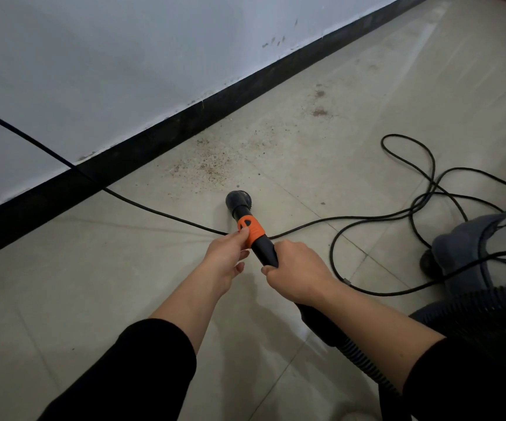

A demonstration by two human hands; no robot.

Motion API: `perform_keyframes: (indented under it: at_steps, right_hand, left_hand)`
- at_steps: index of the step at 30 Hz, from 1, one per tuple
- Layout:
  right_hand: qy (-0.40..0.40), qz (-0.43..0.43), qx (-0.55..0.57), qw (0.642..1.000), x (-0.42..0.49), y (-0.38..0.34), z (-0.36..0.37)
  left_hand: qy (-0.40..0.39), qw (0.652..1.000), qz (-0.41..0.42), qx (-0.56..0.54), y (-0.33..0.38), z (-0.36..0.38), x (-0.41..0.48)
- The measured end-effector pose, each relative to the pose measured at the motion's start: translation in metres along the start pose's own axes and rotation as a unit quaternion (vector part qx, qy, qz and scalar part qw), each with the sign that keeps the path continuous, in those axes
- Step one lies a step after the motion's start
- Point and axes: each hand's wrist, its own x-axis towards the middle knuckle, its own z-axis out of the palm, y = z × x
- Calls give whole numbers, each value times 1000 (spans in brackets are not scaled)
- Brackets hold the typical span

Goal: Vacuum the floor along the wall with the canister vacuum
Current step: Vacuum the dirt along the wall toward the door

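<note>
Grip is two-handed on the black vacuum wand (240, 213): the left hand (226, 259) pinches its orange collar (253, 229) with thumb and forefinger, the right hand (297, 271) wraps round the tube behind. The round black nozzle (239, 199) sits on the beige tiled floor (124, 299), brown grit (209, 167) at its eleven o'clock along the black skirting board (154, 141). The grey canister body (464, 241) lies at three o'clock amid black power cord (166, 211).

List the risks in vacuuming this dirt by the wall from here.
1. The thin black power cord crosses the floor under the black vacuum wand, behind its round black nozzle; a backward stroke could snag it.
2. Its loose loops lie beside the grey canister vacuum, which might tangle in them when pulled along.
3. The brown grit lies close to the black skirting board; the nozzle may miss that edge.
</note>
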Motion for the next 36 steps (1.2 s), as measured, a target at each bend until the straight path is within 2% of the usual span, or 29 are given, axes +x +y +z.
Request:
perform_keyframes:
  at_steps: [27,36]
  right_hand:
    - [35,91,-7,995,-28,54,-5]
    - [19,61,-8,998,-18,38,-6]
  left_hand:
    - [-82,995,-13,56,-23,62,-4]
    - [-37,999,-6,29,-17,43,-2]
